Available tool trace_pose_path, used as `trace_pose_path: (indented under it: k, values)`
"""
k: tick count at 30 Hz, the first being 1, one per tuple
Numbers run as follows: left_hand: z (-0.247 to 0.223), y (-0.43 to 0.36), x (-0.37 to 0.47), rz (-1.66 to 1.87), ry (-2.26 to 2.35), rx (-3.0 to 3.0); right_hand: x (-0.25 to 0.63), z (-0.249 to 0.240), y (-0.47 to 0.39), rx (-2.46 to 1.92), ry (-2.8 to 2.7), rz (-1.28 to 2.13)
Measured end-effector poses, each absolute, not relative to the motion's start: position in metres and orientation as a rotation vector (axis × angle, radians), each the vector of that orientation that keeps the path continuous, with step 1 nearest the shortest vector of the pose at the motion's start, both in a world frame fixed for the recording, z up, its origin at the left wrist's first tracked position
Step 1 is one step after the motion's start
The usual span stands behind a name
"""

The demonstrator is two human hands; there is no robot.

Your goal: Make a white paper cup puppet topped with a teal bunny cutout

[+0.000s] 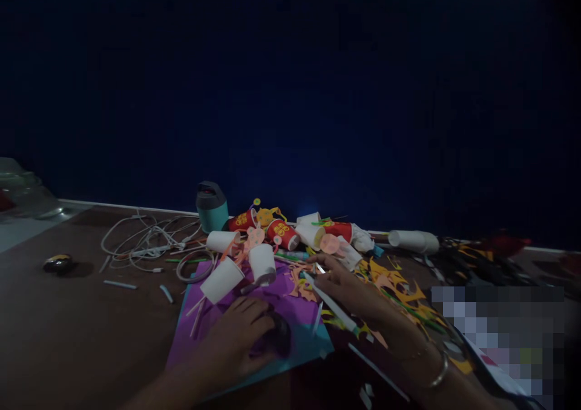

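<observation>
My left hand [242, 331] rests low over purple paper [184, 346], its fingers curled round a dark, ring-like object [282, 336] whose kind is unclear in the dim light. Blue paper [313, 343] shows beneath the purple sheet. My right hand [342, 283] reaches in among orange paper scraps [302, 286], fingers bent, with a small shiny piece [320, 269] between them that I cannot make out. A long white strip [333, 306] lies under that hand. Just beyond my left hand, a white paper cup [222, 281] lies tipped, close to another white cup [262, 263].
Red cups with yellow print [282, 234] lie in a heap at the back. A teal bottle [212, 209] stands left of them, beside tangled white cables [149, 240]. Yellow paper offcuts [394, 280] spread to the right, near stacked white cups [413, 241]. A dark blue partition [290, 95] rises behind.
</observation>
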State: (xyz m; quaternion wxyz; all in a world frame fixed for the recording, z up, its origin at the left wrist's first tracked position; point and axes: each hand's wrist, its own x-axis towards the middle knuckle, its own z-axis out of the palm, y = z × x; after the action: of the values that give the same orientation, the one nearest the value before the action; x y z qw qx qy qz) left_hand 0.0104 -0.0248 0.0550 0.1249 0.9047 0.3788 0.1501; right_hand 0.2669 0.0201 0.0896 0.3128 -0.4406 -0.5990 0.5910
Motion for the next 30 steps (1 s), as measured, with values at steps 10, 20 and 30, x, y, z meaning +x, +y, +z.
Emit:
trace_pose_path:
  k: [10,20,30]
  values:
    - [0.045,-0.024,0.010,0.386,1.122,2.622,0.246,0.051,0.014,-0.899,-1.092,1.923]
    - [0.040,-0.026,0.014,0.369,1.155,2.657,0.203,0.025,0.025,-1.279,-1.315,1.463]
    - [0.031,-0.031,0.016,0.383,1.245,2.605,0.202,0.021,0.026,-1.370,-1.702,1.230]
